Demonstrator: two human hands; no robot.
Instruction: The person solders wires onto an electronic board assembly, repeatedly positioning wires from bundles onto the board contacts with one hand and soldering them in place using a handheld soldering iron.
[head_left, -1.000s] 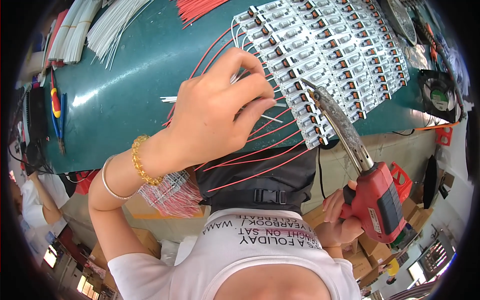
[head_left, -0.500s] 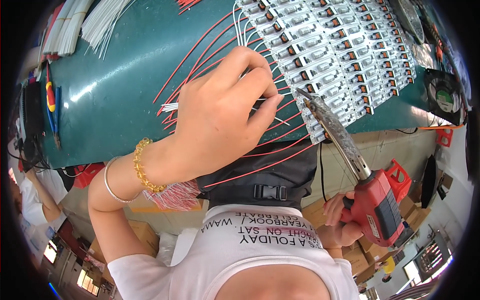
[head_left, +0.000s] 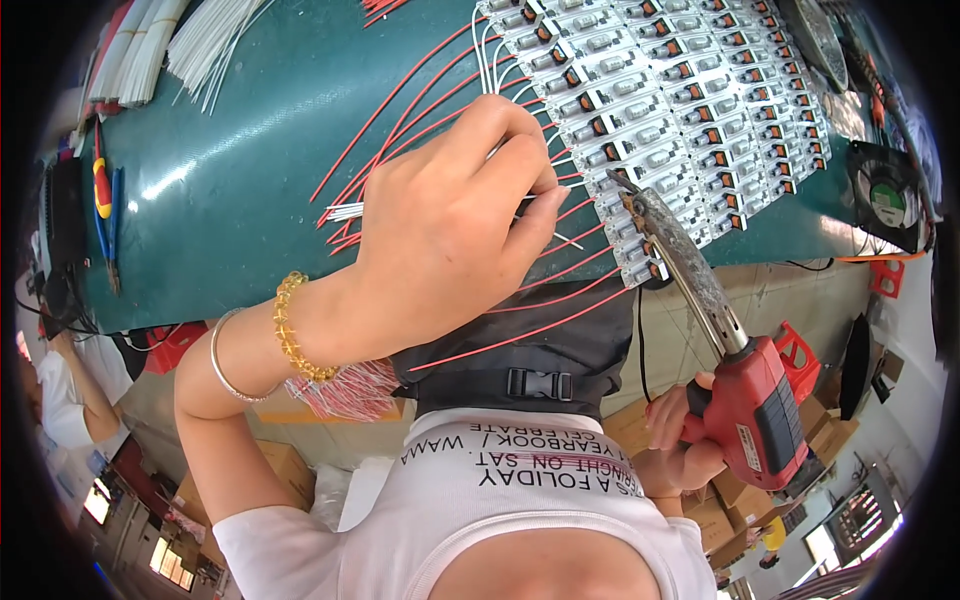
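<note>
My left hand (head_left: 455, 215) is closed in a pinch over the near-left edge of a panel of small switch-like modules (head_left: 655, 155). White wires (head_left: 346, 211) stick out from under its palm, and a white wire runs from its fingertips toward the panel. My right hand (head_left: 678, 430) grips a red soldering gun (head_left: 752, 415) by its handle. The gun's dark, crusted tip rests over or on the panel's edge, just right of my left fingertips; contact cannot be made out. Red wires (head_left: 520, 335) fan out leftward from the same edge.
A green table (head_left: 230, 230) lies beneath. Cutters with blue handles (head_left: 113, 215) and a red-and-yellow screwdriver (head_left: 101, 185) lie at its left, bundles of white wires (head_left: 215, 50) at the far left. A black fan (head_left: 887, 195) stands at the right edge. Another person (head_left: 75, 390) is at left.
The soldering gun's tip has shifted slightly right and away from me along the panel's edge. My left hand has edged a little to the right, still pinching the wires.
</note>
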